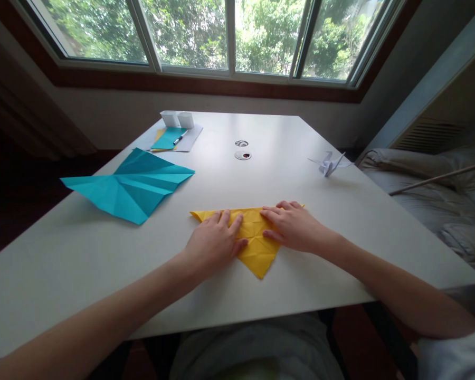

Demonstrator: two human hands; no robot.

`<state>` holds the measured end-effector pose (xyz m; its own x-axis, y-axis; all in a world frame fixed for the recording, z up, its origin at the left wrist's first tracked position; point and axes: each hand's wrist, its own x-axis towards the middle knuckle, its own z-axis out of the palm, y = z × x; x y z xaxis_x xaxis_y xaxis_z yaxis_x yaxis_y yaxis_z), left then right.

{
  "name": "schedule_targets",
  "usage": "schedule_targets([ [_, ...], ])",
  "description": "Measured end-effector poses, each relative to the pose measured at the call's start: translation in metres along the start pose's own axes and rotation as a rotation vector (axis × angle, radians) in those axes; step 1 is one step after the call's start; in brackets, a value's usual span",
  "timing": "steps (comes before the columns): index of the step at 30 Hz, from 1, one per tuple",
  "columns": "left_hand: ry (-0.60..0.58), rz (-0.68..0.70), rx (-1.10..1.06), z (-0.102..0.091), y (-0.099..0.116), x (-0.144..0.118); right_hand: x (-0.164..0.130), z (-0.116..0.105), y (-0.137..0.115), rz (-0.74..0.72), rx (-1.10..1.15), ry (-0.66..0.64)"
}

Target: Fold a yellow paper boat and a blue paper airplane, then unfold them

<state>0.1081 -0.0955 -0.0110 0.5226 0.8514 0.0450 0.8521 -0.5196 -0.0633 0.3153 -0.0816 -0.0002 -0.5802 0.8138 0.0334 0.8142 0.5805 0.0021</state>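
Observation:
A yellow sheet of paper [257, 248], folded into a triangle that points toward me, lies on the white table [340, 221]. My left hand [214, 240] lies flat on its left half, fingers spread and pressing down. On the right half rests my right hand [293, 224], palm down, fingertips near the middle crease. Neither hand grips anything.
A large creased teal paper [132, 184] lies to the left. A white paper crane [330, 162] stands at the right. At the back are small white boxes [177, 119], a teal sheet [169, 138] and a pen [179, 139]. Two round holes [242, 149] mark the table's middle.

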Motion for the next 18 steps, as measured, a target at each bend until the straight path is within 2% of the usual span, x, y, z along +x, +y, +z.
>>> schedule_targets([
  [12,-0.191,-0.238,0.159,-0.014,-0.016,-0.006,-0.01,-0.018,0.021,0.293,-0.192,-0.145],
  [18,-0.228,-0.249,0.15,-0.022,-0.021,-0.007,-0.009,-0.021,0.027,0.348,-0.205,-0.169],
])
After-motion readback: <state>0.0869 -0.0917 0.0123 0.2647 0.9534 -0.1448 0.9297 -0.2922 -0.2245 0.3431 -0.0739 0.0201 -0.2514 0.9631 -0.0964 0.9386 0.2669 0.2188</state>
